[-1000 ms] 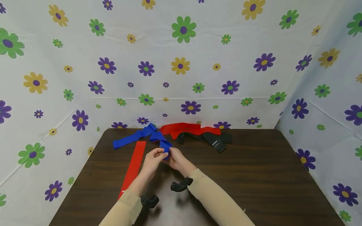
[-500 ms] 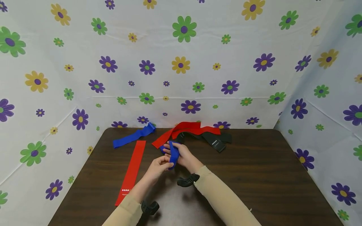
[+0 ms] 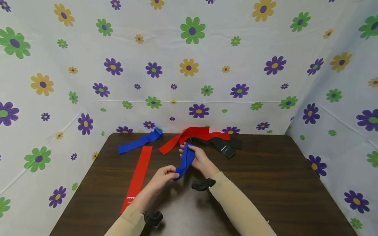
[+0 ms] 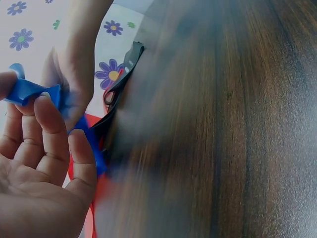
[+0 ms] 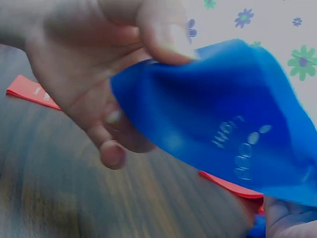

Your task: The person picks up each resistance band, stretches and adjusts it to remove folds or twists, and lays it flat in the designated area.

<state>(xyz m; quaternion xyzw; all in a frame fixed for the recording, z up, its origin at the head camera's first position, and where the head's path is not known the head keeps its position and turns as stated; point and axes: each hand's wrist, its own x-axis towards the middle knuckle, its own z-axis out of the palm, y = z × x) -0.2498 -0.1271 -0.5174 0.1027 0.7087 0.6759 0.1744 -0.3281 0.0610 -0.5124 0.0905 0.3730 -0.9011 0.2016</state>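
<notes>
A blue resistance loop band [image 3: 187, 160] runs slantwise between the two hands above the table. My left hand [image 3: 163, 177] pinches its near lower end between thumb and index finger, the other fingers loosely curled in the left wrist view. My right hand [image 3: 203, 160] holds the far upper end, its thumb over the band and fingertips showing beyond it. In the right wrist view, white print reading "Light" shows on the blue band [image 5: 213, 124], with the left hand [image 5: 84, 84] at the left and part of the right hand [image 5: 292, 220] at the lower right edge.
On the dark wooden table [image 3: 265, 183] lie a second blue band [image 3: 137, 143] at the back left, a flat red band [image 3: 140, 173] left of the left hand, and a rumpled red band [image 3: 195, 132] at the back. A black band [image 3: 224, 147] lies partly beneath that one. Flowered cloth stands behind.
The held blue band has come away from the back of the table, uncovering the rumpled red band's left end. My right hand has moved right, and the band now spans a wider gap between the hands.
</notes>
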